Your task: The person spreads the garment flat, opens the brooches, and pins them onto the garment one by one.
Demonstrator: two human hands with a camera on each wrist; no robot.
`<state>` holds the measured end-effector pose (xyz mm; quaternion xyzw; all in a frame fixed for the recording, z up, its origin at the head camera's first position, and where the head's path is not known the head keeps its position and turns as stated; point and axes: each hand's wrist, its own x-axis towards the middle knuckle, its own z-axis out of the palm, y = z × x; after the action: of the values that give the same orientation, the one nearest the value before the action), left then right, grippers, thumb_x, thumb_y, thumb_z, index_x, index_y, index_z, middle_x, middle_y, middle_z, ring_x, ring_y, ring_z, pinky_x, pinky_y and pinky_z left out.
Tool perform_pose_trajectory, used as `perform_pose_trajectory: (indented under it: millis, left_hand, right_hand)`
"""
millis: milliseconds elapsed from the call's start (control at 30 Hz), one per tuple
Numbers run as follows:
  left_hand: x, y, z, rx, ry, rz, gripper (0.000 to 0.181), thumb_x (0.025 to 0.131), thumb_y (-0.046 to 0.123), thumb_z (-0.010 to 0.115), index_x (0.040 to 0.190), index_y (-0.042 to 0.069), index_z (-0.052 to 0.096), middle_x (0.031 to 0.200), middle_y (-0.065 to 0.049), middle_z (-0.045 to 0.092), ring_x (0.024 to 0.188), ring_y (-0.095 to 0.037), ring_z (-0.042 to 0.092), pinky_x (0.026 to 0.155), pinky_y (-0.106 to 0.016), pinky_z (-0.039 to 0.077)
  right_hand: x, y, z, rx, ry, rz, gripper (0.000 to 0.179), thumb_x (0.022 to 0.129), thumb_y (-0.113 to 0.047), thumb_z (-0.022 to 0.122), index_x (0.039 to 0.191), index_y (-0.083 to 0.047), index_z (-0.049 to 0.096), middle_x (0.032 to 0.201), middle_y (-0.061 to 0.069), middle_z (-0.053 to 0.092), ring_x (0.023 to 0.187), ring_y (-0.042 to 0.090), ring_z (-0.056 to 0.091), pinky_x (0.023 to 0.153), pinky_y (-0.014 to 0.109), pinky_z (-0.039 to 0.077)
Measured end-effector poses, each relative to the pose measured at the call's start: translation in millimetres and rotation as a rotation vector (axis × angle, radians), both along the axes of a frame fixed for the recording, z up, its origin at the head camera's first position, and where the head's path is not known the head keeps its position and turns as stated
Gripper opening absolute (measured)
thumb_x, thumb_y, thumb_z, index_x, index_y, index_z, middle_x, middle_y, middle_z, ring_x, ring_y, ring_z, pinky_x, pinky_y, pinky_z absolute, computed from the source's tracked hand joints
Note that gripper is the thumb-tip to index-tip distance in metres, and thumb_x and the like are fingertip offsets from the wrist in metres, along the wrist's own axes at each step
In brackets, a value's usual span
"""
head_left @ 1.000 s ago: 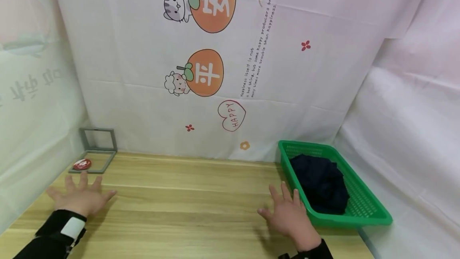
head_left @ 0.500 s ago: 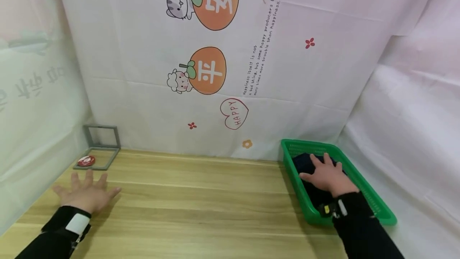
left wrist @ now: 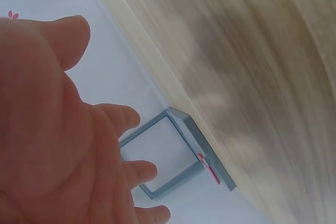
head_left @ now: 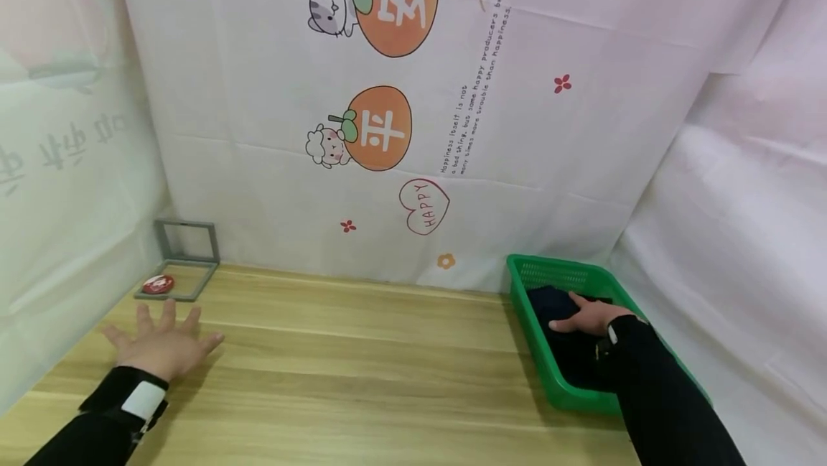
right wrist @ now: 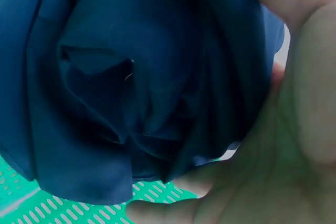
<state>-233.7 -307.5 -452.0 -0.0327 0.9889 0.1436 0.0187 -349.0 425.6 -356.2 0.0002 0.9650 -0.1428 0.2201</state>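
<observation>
In the head view, the right hand (head_left: 584, 317) is in the green basket (head_left: 558, 395) on the right, holding crumpled dark navy cloth (head_left: 549, 302). In the right wrist view, the cloth (right wrist: 157, 77) bulges between the thumb side and the other fingers, and folds hide several fingertips. Whether the cloth is a garment cannot be made out. The left hand (head_left: 161, 351) is spread with straight fingers over the left side of the table, holding nothing. Just beyond its fingertips is a grey hinged frame (head_left: 209, 276), with a red-and-white round piece (head_left: 158, 283) on its flat half.
The wooden table (head_left: 362, 358) stretches between the hands. White printed sheets (head_left: 504, 222) enclose it at the back and both sides. The frame's upright half stands close to the back left corner. The basket's rim is raised, near the right-hand sheet.
The right hand has moved from beside the basket's left edge into it and down onto the cloth, its fingers closing in. The left hand stays spread; the head view has shifted slightly.
</observation>
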Motion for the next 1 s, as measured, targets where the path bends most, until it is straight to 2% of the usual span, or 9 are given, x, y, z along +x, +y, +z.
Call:
perform_pose_trajectory:
  millis: [67,367,533,767,1000]
  left_hand:
    - [0.7,2.1,0.9,-0.005,0.000,-0.001,0.104,0.089,0.081,0.035,0.150,-0.004,0.034,0.147,-0.045,0.009,0.127,-0.072,-0.013,0.080,-0.083,-0.022]
    - [0.2,16.6,2.4,-0.017,-0.002,-0.006,0.103,0.091,0.079,0.036,0.149,-0.005,0.035,0.147,-0.046,0.008,0.128,-0.071,-0.012,0.079,-0.083,-0.022]
    - [-1.1,27.7,0.7,-0.020,-0.002,-0.023,0.102,0.092,0.078,0.036,0.148,-0.007,0.036,0.145,-0.047,0.012,0.128,-0.072,-0.009,0.081,-0.084,-0.020]
    - [1.6,35.8,-1.4,-0.024,0.011,-0.031,0.101,0.092,0.078,0.036,0.146,-0.007,0.039,0.146,-0.047,0.012,0.129,-0.071,-0.008,0.083,-0.083,-0.020]
    - [1.5,41.3,2.6,-0.028,0.010,-0.040,0.098,0.093,0.075,0.039,0.146,-0.007,0.040,0.147,-0.046,0.011,0.130,-0.069,-0.010,0.085,-0.083,-0.019]
  right_hand:
    - [-3.2,-2,-6.4,0.004,-0.010,-0.007,0.120,0.083,-0.070,0.065,0.158,0.002,0.005,0.150,0.044,0.014,0.134,0.064,0.013,0.102,0.070,0.026]
    - [-8.0,-9,-25.1,-0.007,-0.059,-0.016,0.115,0.083,-0.064,0.070,0.156,0.006,0.014,0.153,0.040,0.011,0.137,0.061,0.012,0.105,0.066,0.027]
    - [-6.6,-6,-26.8,-0.022,-0.097,-0.042,0.117,0.082,-0.060,0.074,0.156,0.005,0.012,0.152,0.042,0.012,0.137,0.060,0.013,0.104,0.064,0.031]
    - [-2.5,-15,-24.7,0.034,-0.057,-0.021,0.111,0.083,-0.051,0.077,0.156,0.005,0.014,0.150,0.043,0.017,0.134,0.061,0.022,0.098,0.062,0.038]
    - [-6.8,-9,-28.9,0.004,-0.040,-0.014,0.107,0.084,-0.042,0.078,0.156,0.006,0.014,0.148,0.043,0.022,0.130,0.061,0.029,0.095,0.061,0.040]
